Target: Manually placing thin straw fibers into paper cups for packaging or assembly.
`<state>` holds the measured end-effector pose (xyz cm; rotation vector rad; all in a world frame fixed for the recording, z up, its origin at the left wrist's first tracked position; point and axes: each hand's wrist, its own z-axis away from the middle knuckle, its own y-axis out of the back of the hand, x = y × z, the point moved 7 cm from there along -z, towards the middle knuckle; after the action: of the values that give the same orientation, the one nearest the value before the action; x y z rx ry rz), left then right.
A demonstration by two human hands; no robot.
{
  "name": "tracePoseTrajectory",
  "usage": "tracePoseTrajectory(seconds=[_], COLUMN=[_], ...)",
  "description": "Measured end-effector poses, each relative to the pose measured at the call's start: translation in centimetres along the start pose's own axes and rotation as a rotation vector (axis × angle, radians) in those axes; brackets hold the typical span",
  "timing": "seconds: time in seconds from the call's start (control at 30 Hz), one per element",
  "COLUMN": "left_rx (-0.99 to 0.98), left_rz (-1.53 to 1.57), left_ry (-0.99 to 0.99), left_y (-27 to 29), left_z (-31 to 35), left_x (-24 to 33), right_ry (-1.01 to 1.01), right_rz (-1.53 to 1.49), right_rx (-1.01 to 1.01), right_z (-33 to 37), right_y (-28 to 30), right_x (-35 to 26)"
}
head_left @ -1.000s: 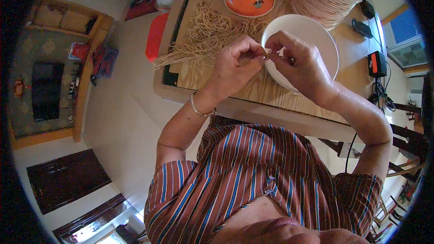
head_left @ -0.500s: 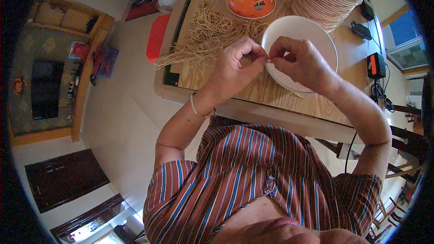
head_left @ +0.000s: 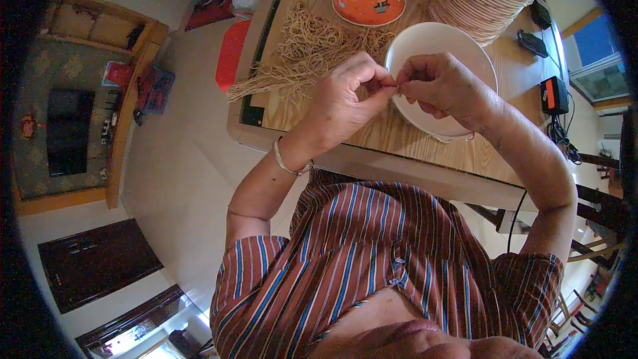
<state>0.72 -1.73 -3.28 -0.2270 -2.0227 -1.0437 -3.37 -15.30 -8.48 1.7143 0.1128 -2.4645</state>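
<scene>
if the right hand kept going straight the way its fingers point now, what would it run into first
The left hand, whose thumb and forefinger meet right where the right hand's fingers point. Whether the two hands already touch is too fine to tell.

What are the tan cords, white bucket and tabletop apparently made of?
Tan cords: matte fibre, perhaps cotton or jute, from tangled strands. White bucket: possibly coated paper or plastic, its wall smooth. Tabletop: wood or woodlike laminate, satin, with visible grain.
</scene>
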Motion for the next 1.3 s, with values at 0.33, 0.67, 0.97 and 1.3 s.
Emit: tracePoseTrajectory(seconds=[0.33, 0.67, 0.97, 1.3], left_rx=[-0.020, -0.044, -0.092, -0.058], left_rz=[-0.070, 0.216, 0.594, 0.750], left_ry=[-0.077, 0.167, 0.395, 0.437], left_y=[-0.2, -0.7, -1.6, -2.1], left_z=[-0.4, -0.3, 0.6, 1.3], left_x=[0.7, -2.7, -4.2, -4.9], right_ry=[-0.048, 0.003, 0.514, 0.637], right_rz=[0.042, -0.042, 0.380, 0.529], right_rx=[-0.047, -0.049, 0.228, 0.208], right_z=[-0.2, 0.1, 2.9, 3.1], right_y=[0.2, 0.0, -0.2, -1.1], right_x=[0.6, -0.2, -3.7, -4.4])
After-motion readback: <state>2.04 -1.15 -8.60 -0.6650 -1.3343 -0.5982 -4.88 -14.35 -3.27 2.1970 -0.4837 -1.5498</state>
